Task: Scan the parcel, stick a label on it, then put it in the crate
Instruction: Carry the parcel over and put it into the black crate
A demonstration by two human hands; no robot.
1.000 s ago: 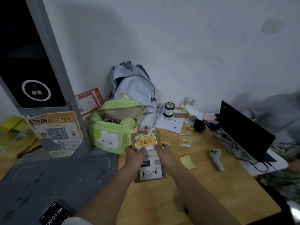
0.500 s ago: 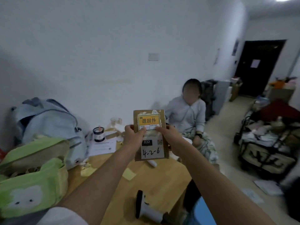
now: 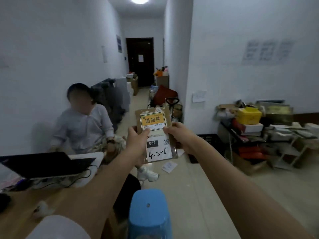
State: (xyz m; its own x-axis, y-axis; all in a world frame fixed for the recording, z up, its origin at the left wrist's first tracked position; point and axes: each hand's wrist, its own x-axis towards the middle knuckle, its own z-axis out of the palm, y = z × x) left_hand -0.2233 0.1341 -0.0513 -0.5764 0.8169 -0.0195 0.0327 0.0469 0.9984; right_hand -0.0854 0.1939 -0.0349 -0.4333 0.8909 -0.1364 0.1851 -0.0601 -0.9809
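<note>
parcel (image 3: 155,135) upright in air, label facing camera; left hand (image 3: 137,140) and right hand (image 3: 179,135) fingers pinching opposite side edges

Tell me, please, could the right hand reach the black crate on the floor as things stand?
Probably not yet: the right hand grips the parcel with the left hand, and the black crate sits lower, beyond it.

I see a brown parcel (image 3: 154,133) carrying a yellow-orange label (image 3: 152,120) with dark characters, and below it a white label (image 3: 158,147) bearing a black box numbered 032, a small black QR pattern and black handwriting. Beneath is a bright blue stool (image 3: 149,212). The worktop (image 3: 20,202) is pale wood, the laptop (image 3: 43,163) black, the walls (image 3: 51,40) white, the far door (image 3: 140,61) dark brown.
</note>
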